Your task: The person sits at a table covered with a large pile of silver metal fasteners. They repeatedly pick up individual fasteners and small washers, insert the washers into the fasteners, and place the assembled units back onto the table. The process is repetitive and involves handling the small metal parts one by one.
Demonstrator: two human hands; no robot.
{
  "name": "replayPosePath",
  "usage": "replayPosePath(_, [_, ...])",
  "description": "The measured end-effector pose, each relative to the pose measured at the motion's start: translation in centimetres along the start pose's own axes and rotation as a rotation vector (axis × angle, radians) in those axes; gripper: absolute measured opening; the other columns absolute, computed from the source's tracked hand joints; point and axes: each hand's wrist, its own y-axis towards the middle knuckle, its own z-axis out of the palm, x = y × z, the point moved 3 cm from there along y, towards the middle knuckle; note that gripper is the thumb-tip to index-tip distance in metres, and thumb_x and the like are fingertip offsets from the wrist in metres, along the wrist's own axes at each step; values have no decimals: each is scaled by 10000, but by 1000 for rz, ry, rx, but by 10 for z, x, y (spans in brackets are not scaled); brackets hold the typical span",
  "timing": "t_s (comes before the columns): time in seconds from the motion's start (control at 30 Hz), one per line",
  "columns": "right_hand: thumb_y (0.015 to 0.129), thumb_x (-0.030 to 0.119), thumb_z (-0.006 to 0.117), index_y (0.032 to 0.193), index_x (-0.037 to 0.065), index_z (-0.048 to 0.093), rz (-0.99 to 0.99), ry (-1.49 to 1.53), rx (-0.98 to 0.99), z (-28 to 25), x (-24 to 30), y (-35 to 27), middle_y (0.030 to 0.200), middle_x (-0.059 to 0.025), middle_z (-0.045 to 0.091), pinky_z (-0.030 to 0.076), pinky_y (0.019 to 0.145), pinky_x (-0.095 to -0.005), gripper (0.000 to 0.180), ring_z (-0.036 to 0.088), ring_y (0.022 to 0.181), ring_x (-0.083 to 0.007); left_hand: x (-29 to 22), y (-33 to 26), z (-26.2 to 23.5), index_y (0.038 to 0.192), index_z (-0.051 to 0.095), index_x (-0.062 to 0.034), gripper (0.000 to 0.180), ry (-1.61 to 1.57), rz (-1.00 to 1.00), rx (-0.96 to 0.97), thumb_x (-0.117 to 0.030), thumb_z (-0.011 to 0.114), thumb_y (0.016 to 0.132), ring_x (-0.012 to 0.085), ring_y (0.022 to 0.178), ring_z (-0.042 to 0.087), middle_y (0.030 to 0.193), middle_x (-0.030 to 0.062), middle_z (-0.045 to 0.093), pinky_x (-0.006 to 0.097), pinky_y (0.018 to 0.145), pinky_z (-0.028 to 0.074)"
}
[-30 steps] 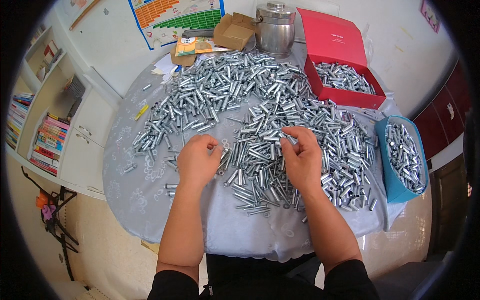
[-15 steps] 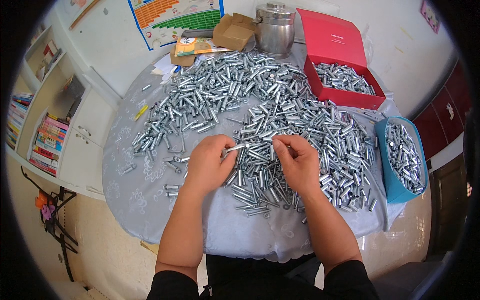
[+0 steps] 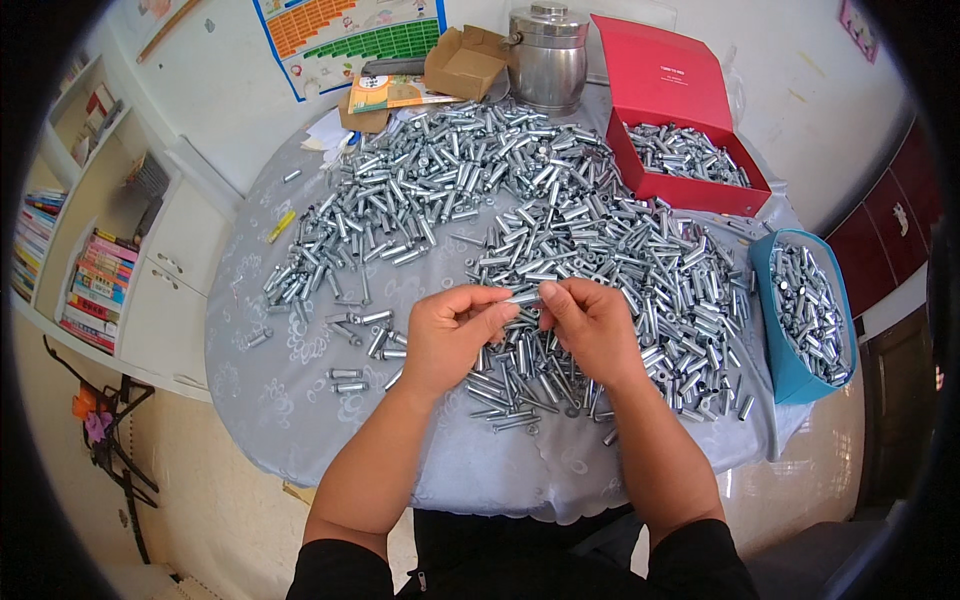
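My left hand (image 3: 452,335) and my right hand (image 3: 590,325) meet above the near part of a round table (image 3: 300,400) covered in a pale patterned cloth. Between their fingertips they pinch one short silver metal sleeve (image 3: 522,297), held level. A wide heap of the same silver metal sleeves and bolts (image 3: 500,200) spreads over the table beyond and under both hands. A few loose bolts (image 3: 350,378) lie to the left of my left hand.
A red box (image 3: 690,185) with its lid up holds more metal parts at the back right. A blue tub (image 3: 805,315) of parts sits at the right edge. A steel pot (image 3: 547,55), cardboard box (image 3: 465,62) and booklet stand at the back. Bookshelves (image 3: 70,260) are left.
My hands have come together from slightly apart. The right hand left the pile and now both hold one sleeve between their fingertips, a little higher than before.
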Motion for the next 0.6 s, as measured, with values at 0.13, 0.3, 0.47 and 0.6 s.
replayPosePath(0.13, [963,191,628,979,-2,696,6,196,33,2,4,-1,690,17,608,397,531,-199,206,490,569,-35,7,3,-2,1015,699,41,166,-82,-38,12,-75,702,896,87,633,617,795,60,691,212,571,499])
replayPosePath(0.3, [951,144,641,1117,7,686,-244,127,-8,5,0,2,753,-1,630,416,517,-202,220,509,579,-33,13,8,-8,1022,689,51,181,-148,-66,2,-92,685,910,127,609,634,802,92,688,233,562,521])
replayPosePath(0.47, [942,127,654,1104,-2,683,-37,137,21,3,0,1,829,-26,647,426,520,-199,210,523,585,-38,11,7,-7,1021,690,49,187,-140,-64,1,-105,683,914,128,602,630,797,91,683,237,555,524])
replayPosePath(0.6, [937,151,669,1095,-7,681,-188,191,-3,4,2,0,849,-33,653,437,509,-201,224,535,585,-42,11,7,-7,1018,691,48,195,-185,-80,-11,-121,678,921,130,596,627,787,91,678,239,552,525])
